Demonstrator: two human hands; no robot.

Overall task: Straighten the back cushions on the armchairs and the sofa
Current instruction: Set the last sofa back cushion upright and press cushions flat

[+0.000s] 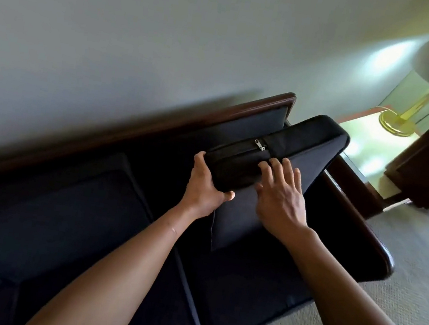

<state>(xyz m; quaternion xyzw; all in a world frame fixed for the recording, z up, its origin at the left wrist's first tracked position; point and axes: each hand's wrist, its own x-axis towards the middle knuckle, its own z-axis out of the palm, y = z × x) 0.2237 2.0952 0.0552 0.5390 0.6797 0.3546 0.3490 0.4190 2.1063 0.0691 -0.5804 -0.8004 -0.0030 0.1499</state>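
- Pale wall (117, 20) runs behind a dark sofa (44, 219) with a wooden frame (353, 220); beyond the armrest stands a small table (373, 142) carrying a brass lamp (400, 118), and carpet (398, 289) covers the floor.
- Back cushion (280, 150), dark fabric, sits at the sofa's right end, pulled forward off the backrest and tilted, its zippered edge facing up; the zip (259, 144) lies near the middle of that edge.
- Left hand (205, 186) has its grip clamped on the cushion's near corner, thumb under the front face, fingers curled over the top edge.
- Right hand (281, 195) lies spread on the front face just below the zip seam, fingers apart, pressing flat and not closed on anything.
- Handling, as a judgement: it looks like foam in a cloth cover, light for its bulk and fairly firm, since the edge keeps a boxy shape under the hand. The fabric appears matte, so slipping seems unlikely, and nothing about it looks fragile.
- Best hold is probably at the two upper corners or along the boxed edge, clear of the zip pull, so it can be turned and seated upright against the backrest without twisting.
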